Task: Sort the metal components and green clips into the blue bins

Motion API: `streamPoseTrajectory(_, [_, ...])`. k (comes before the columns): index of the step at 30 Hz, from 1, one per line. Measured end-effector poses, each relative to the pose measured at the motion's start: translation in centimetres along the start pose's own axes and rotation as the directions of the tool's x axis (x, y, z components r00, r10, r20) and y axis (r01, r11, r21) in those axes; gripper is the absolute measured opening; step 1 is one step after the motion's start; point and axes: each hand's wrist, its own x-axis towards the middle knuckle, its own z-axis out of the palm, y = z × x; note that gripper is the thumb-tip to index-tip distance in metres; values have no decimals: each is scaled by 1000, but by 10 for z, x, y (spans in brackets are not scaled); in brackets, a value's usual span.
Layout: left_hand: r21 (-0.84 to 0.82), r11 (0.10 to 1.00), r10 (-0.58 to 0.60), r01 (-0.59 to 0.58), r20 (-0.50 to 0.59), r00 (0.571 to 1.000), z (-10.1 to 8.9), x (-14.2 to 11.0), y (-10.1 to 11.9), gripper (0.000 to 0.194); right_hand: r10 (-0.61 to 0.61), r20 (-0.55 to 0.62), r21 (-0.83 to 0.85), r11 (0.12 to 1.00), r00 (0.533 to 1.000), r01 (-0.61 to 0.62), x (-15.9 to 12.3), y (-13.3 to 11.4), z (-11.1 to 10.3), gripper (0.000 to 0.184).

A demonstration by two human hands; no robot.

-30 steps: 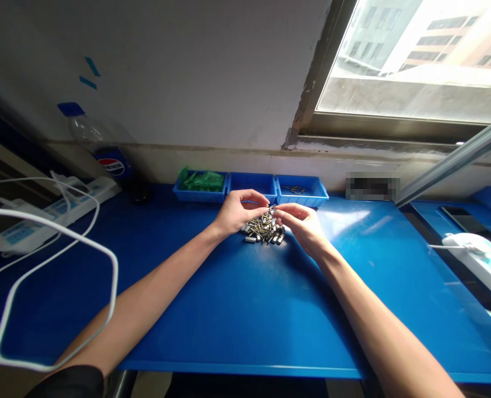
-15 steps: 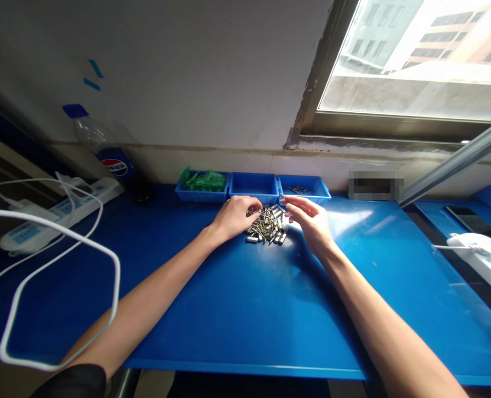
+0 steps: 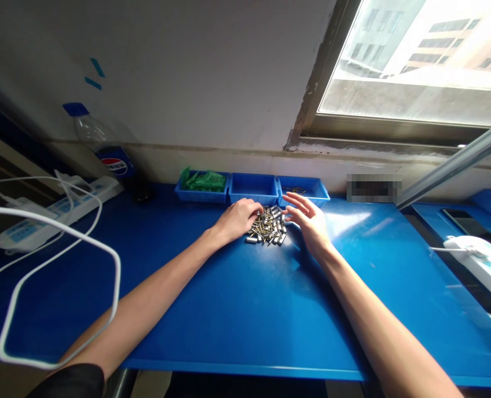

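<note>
A heap of small metal parts [image 3: 269, 228], brass-coloured pins or screws mixed with short silvery-grey blocks, lies on the blue table [image 3: 237, 309]. At its left edge is my left hand [image 3: 238, 220], fingers curled down and closed; whatever lies between the fingertips is hidden. My right hand [image 3: 309, 224] hovers by the heap's right side, fingers apart and holding nothing. Just behind the hands stand three blue bins: the left bin [image 3: 204, 196] has green plastic packets [image 3: 204, 181], the middle bin [image 3: 254, 193] shows a bare inside, and the right bin [image 3: 318, 200] holds a few thin brass-coloured pieces [image 3: 294, 190].
A cola bottle [image 3: 115, 160] and a white power strip [image 3: 58, 215] stand at the back left. A white cable [image 3: 115, 276] loops across my left forearm. Another power strip [image 3: 484, 265] and a dark phone-like slab [image 3: 463, 220] lie at right. A metal bar [image 3: 453, 163] slants near the window.
My right hand's fingers have spread and moved slightly, and the small thing at their tips no longer shows. My left hand's fingers have closed down more over the heap's edge.
</note>
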Motion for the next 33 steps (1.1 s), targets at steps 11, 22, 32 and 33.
streamPoseTrajectory(11, [-42, 998, 56, -56, 1, 998, -10, 2, -4, 25, -10, 17, 9, 1000, 1000, 10, 0, 3, -1, 45])
streamPoseTrajectory(22, [-67, 993, 94, -93, 17, 995, -5, 0, -4, 26, 6, 51, 30, 1000, 999, -7, 0, 3, -1, 42])
streamPoseTrajectory(32, [-323, 942, 43, -88, -144, 989, -12, 4, 4, 28, 6, 85, -46, 999, 996, -2, -3, -3, 4, 34])
streamPoseTrajectory(33, [-350, 934, 22, -75, -153, 988, -12, 4, 6, 27, 2, 92, -60, 998, 996, 4, -4, -2, 4, 34])
